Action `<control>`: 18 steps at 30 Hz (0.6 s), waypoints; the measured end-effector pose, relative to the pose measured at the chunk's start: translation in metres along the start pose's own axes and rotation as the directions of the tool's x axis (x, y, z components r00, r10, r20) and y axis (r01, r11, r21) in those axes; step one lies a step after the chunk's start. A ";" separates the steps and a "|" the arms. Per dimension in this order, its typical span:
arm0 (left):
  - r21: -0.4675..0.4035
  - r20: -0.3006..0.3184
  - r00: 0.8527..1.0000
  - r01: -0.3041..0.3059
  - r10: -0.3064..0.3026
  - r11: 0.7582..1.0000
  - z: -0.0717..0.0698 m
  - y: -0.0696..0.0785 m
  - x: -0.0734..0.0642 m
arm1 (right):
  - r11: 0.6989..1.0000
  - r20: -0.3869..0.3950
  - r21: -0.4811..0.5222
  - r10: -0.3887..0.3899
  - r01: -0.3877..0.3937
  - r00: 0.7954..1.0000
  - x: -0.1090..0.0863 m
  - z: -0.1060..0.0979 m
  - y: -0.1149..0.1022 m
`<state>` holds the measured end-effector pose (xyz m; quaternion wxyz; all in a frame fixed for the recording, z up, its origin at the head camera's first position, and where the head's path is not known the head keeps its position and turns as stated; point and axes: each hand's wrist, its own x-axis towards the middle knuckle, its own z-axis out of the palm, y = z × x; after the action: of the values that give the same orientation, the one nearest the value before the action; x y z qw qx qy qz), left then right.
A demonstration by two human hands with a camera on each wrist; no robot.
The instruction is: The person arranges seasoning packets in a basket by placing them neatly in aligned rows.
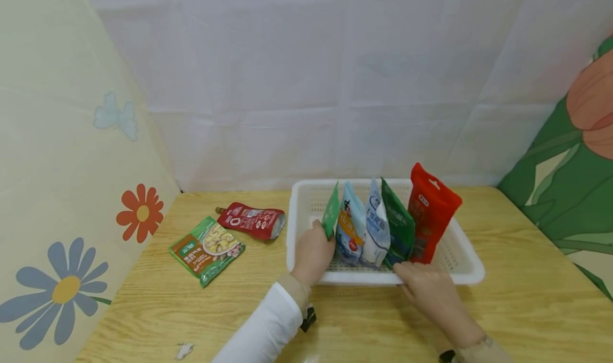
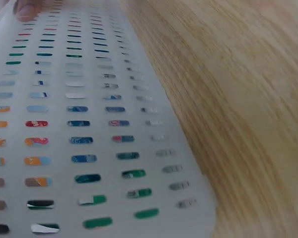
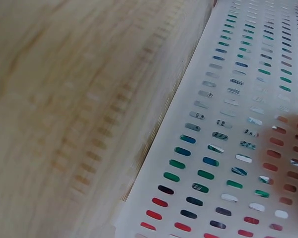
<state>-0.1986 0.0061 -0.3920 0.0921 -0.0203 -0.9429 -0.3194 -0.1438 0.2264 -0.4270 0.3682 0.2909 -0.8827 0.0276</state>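
A white perforated plastic basket [image 1: 469, 256] holds several food packets standing in a row. My left hand [image 1: 313, 252] reaches over its front left side and pinches a narrow green packet [image 1: 331, 209], seen nearly edge-on. To the right of that stand a blue-and-orange bag [image 1: 350, 224], a white-and-blue bag [image 1: 375, 227], a dark green bag [image 1: 398, 222] and a tall red bag [image 1: 428, 214] leaning right. My right hand [image 1: 426, 284] grips the front rim below the red bag. Through the slots of the basket's front wall [image 2: 97, 144], packet colours show in the left wrist view.
Left of the basket, a red spouted pouch [image 1: 251, 220] and a green-and-brown packet [image 1: 207, 250] lie flat on the wooden table [image 1: 143, 310]. A scrap of paper [image 1: 184, 351] lies near the front edge. A white sheet [image 1: 258, 86] hangs behind the table.
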 end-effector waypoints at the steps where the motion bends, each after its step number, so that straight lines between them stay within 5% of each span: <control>1: 0.018 -0.009 1.000 -0.007 0.007 1.000 0.000 0.000 0.000 | 1.000 -0.003 0.001 -0.002 0.002 1.000 0.000 0.000 0.000; 12: 0.192 -0.120 0.987 -0.086 0.110 0.978 0.000 0.003 -0.005 | 1.000 -0.019 0.011 -0.010 0.010 1.000 0.000 0.002 0.001; 18: 0.203 -0.128 0.985 -0.092 0.120 0.975 -0.001 0.005 -0.006 | 1.000 -0.028 -0.012 -0.014 0.014 1.000 -0.003 0.007 0.005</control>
<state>-0.1920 0.0098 -0.3891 0.1761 -0.0392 -0.9586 -0.2202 -0.1489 0.2300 -0.4336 0.3825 0.2944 -0.8755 0.0240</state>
